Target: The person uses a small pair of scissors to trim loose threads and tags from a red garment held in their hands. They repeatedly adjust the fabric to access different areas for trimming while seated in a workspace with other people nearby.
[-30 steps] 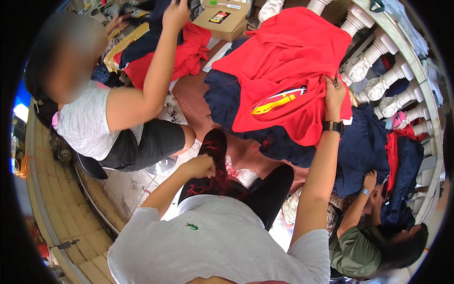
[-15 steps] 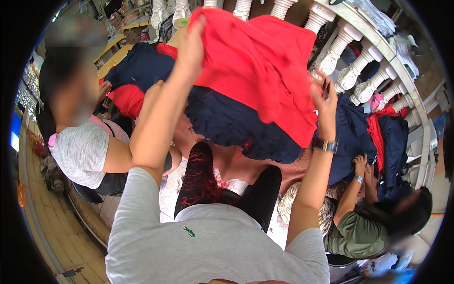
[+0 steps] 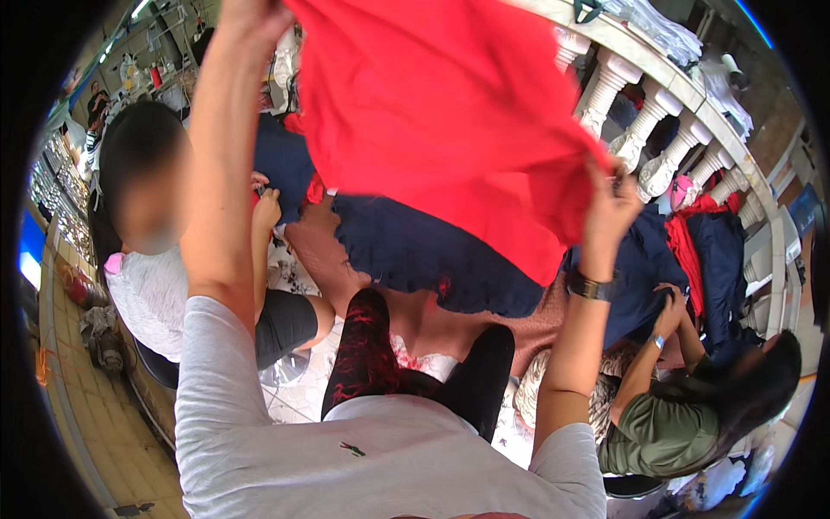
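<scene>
A large piece of red fabric [image 3: 432,104] is stretched up in front of me, its top running out of the picture and its edges blurred by motion. At the upper left, my left hand [image 3: 258,19] is raised high and closed on one corner of it. Lower down on the other side, my right hand [image 3: 612,208] grips the fabric's right edge, with a small dark object I cannot make out at its fingers. Beneath the red fabric lies dark navy cloth [image 3: 432,259], spread over a pinkish-brown cover [image 3: 320,246]. Whether the red piece is a finished garment, I cannot tell.
Close on my left sits a person in grey [image 3: 143,285]; on my right, one in green [image 3: 666,432] handles navy cloth [image 3: 635,259]. A curved balustrade with white balusters [image 3: 612,91] stands behind the work. Red thread scraps cling to my dark trousers [image 3: 367,355].
My left hand has risen up and to the left, pulling the red fabric higher. My right hand has shifted slightly right and down, and its fingers have closed on the fabric's edge.
</scene>
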### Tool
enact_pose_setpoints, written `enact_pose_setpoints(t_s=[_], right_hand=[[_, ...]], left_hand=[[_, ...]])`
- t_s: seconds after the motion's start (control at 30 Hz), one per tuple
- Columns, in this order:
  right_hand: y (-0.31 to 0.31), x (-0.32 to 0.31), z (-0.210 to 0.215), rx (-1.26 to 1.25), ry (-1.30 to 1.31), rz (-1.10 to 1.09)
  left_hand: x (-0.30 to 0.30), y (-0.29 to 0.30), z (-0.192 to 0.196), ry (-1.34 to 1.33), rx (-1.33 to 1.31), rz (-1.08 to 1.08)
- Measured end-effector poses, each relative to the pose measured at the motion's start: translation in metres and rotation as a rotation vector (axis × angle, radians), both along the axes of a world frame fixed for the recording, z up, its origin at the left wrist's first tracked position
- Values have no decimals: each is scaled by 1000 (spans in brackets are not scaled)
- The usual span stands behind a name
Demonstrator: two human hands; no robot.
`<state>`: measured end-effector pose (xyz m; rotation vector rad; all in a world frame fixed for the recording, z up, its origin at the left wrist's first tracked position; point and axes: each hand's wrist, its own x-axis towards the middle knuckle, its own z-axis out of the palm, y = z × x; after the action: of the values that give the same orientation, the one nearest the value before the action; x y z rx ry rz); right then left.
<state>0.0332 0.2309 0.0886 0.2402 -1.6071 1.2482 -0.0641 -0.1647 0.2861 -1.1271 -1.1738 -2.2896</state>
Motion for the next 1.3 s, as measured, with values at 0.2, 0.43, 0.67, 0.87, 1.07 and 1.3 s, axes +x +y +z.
enact_pose_setpoints(t_s=[0.2,0.43,0.67,0.87,1.07,1.3], right_hand=[[-15,45,98,20,257,-82],[24,-42,64,289,-352,-539],[60,-17,-51,171,-433,-148],[-19,37,-107,140,-508,3],[-28,47,-115,264,-450,-196],[-59,25,-87,123,-304,-299]], left_hand=[[-84,-20,25,-189,-164,-237],[-130,92,-44,40,-518,24],[-57,134,-182,660,-831,722],[50,197,-293,822,-1067,458],[36,211,-286,315,-976,178],[24,179,-233,-196,-638,-341]])
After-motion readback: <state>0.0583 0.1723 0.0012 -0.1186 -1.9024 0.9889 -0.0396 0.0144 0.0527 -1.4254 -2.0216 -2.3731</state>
